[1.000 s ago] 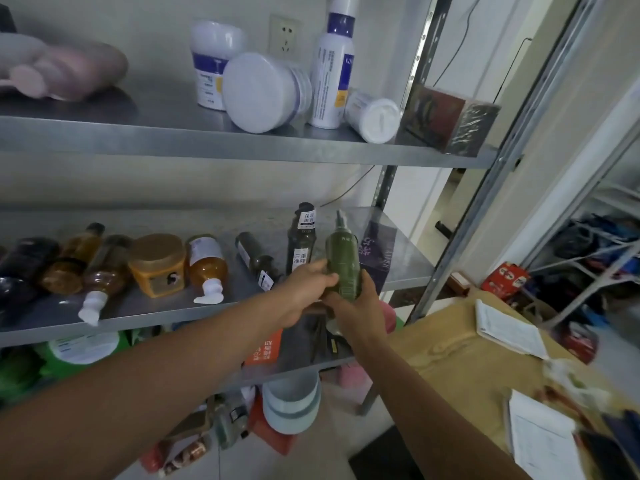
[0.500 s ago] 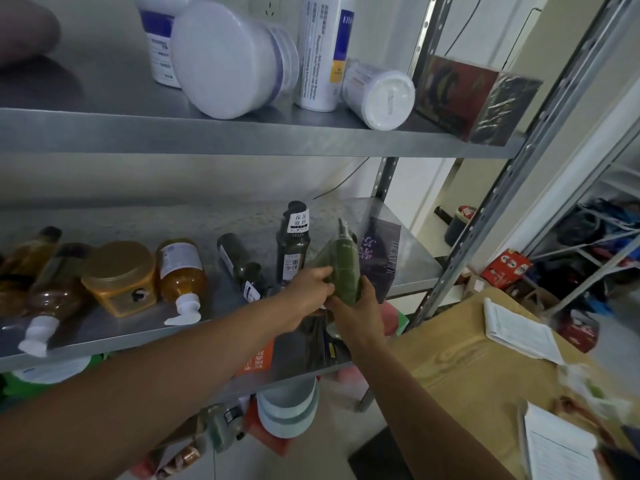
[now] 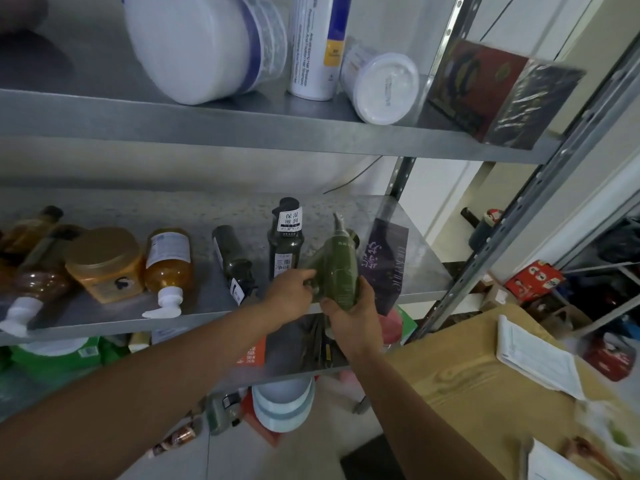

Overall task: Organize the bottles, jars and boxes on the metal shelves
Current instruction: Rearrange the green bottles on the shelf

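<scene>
My right hand (image 3: 349, 317) grips the lower part of an upright green pump bottle (image 3: 341, 268) at the front edge of the middle metal shelf (image 3: 104, 323). My left hand (image 3: 292, 294) pinches a second, paler green bottle (image 3: 313, 266) that leans against the first; its shape is blurred. Just behind them an upright dark bottle (image 3: 285, 244) with a white label stands, and a purple box (image 3: 384, 265) stands to the right. A dark bottle (image 3: 232, 261), two amber pump bottles (image 3: 169, 265) and an orange jar (image 3: 104, 265) sit further left, the bottles lying down.
The top shelf (image 3: 242, 133) carries a big white jar (image 3: 204, 46) on its side, a tall white bottle (image 3: 315, 46), a small tipped jar (image 3: 381, 88) and a dark red box (image 3: 502, 95). A wooden table (image 3: 467, 382) with papers (image 3: 533, 355) is at my right. Clutter fills the lower shelf.
The view has moved closer to the shelves and a little right. Both hands stay on the green bottles at the middle shelf's front edge, shifted slightly toward the purple box.
</scene>
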